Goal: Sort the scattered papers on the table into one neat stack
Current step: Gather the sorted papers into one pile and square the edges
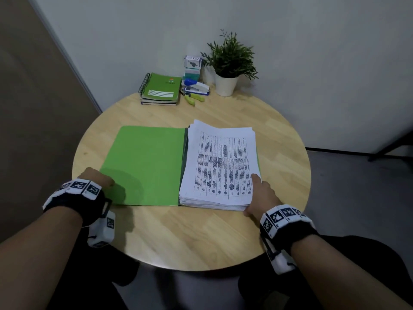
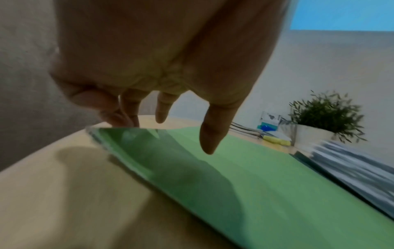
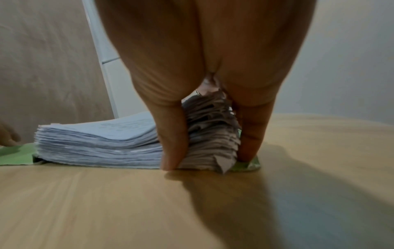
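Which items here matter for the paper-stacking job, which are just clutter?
In the job:
paper stack
green folder
right hand, at the stack's corner
left hand, at the folder's edge

Lying about:
notebooks
stapler
potted plant
small boxes

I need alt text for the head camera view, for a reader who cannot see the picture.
A green folder lies open on a round wooden table, with a thick paper stack on its right half. The right hand grips the stack's near right corner; the left hand is at the folder's left edge. Notebooks, a stapler and a plant stand behind.
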`<state>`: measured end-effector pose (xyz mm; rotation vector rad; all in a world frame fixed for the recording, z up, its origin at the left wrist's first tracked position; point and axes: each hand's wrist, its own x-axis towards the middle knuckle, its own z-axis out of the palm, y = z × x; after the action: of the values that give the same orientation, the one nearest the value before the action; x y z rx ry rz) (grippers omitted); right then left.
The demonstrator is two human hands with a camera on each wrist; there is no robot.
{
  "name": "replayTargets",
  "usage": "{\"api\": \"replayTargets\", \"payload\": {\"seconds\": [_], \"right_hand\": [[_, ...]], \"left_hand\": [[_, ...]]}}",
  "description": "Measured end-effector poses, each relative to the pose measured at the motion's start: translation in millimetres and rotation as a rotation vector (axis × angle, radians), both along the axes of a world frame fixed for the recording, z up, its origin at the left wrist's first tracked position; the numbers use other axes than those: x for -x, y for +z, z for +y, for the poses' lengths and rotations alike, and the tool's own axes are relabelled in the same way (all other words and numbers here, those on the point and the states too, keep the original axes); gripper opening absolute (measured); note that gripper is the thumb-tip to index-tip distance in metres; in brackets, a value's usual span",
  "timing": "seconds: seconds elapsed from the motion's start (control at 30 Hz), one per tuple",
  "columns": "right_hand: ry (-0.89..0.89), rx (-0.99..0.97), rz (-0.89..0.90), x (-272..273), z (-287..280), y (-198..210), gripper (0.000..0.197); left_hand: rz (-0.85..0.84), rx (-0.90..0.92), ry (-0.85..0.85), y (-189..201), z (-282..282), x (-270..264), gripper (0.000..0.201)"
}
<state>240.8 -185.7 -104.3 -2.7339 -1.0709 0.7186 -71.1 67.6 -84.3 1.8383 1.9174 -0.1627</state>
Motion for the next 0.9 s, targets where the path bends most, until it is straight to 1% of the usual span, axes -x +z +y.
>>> {"api": "replayTargets", "payload": {"seconds": [0.07, 0.13, 0.2, 0.27, 0.33, 0.37, 0.43, 0.47, 0.5, 0.57, 0.6, 0.67, 0.7, 0.73, 0.83, 0.9], "right_hand": [[0.0, 0.0, 0.008, -1, 0, 0, 0.11], [0.005, -0.004, 0.019, -1, 0, 0, 0.111], [0.01, -0.03, 0.036, -1, 0, 3, 0.112], [0.011, -0.059, 0.08, -2, -1, 6, 0.121], [0.007, -0.106, 0.154, -5, -4, 7, 0.127], [0.001, -0.139, 0.187, -8, -6, 8, 0.123], [-0.029, -0.208, 0.253, -14, -14, 9, 0.107], [-0.042, -0.237, 0.295, -18, -18, 11, 0.102], [-0.056, -0.257, 0.34, -21, -22, 11, 0.1], [-0.065, -0.302, 0.458, -27, -28, 10, 0.099], [-0.086, -0.346, 0.53, -28, -31, 10, 0.1], [-0.111, -0.407, 0.595, -33, -35, 5, 0.105], [-0.087, -0.411, 0.584, -33, -36, 5, 0.107], [-0.058, -0.404, 0.563, -33, -37, 4, 0.108], [-0.004, -0.373, 0.467, -34, -38, 4, 0.098], [0.006, -0.384, 0.457, -36, -37, 1, 0.093]], "left_hand": [[-0.099, -0.069, 0.098, 17, 5, 6, 0.036], [-0.291, -0.176, 0.146, 42, 9, 13, 0.032], [-0.519, -0.238, 0.133, 70, 2, 16, 0.027], [-0.739, -0.254, 0.066, 99, -15, 5, 0.026], [-0.961, -0.174, -0.047, 124, -39, -18, 0.026], [-1.061, -0.112, -0.114, 132, -51, -30, 0.024], [-1.127, 0.036, -0.284, 138, -72, -57, 0.015], [-1.118, 0.102, -0.34, 135, -78, -70, 0.021], [-1.11, 0.145, -0.353, 127, -83, -83, 0.024], [-1.044, 0.152, -0.271, 100, -86, -106, 0.024], [-0.959, 0.145, -0.224, 81, -85, -113, 0.028], [-0.703, 0.207, -0.198, 42, -85, -121, 0.048], [-0.599, 0.244, -0.211, 25, -87, -122, 0.058], [-0.542, 0.266, -0.219, 14, -92, -124, 0.064], [-0.497, 0.215, -0.221, -7, -100, -132, 0.081], [-0.45, 0.184, -0.248, -10, -102, -138, 0.087]]}}
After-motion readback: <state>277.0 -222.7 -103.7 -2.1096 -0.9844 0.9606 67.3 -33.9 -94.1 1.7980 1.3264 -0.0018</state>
